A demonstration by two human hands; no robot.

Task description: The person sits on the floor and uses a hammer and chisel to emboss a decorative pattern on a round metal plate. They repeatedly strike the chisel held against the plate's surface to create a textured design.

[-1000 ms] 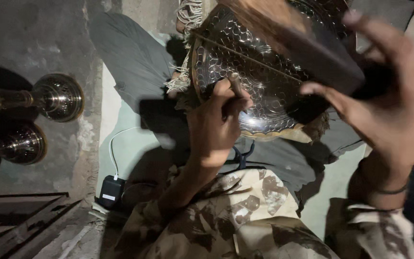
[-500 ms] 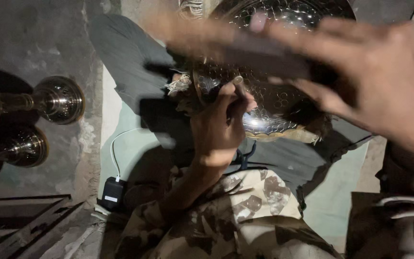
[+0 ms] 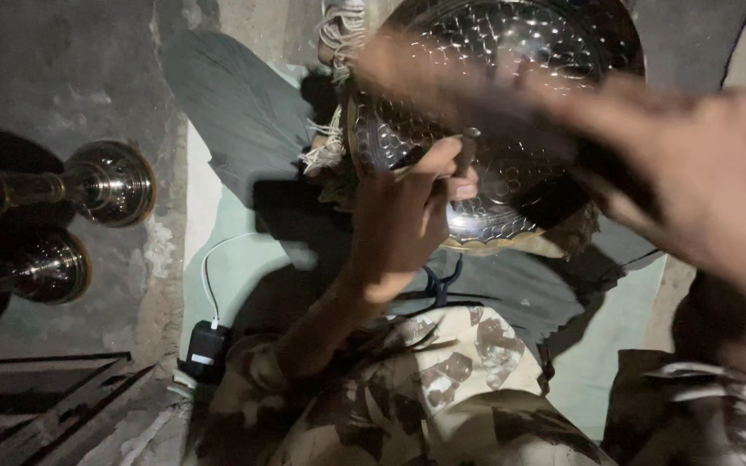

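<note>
A round, shiny embossed metal tray rests tilted on my lap. My left hand is closed around a small metal punch, whose tip is set against the tray's face. My right hand is blurred with motion at the right and grips a dark wooden block. The block stretches leftward across the upper part of the tray, just above the punch's head. Whether block and punch touch cannot be told through the blur.
Two polished metal stands lie on the concrete floor at left. A black charger with a white cable sits on the pale green mat. A wooden frame is at the lower left. Fringed cloth hangs by the tray's top edge.
My right hand with the wooden block has swung from the upper right down and leftward across the tray toward the punch. My left hand has held the punch in place.
</note>
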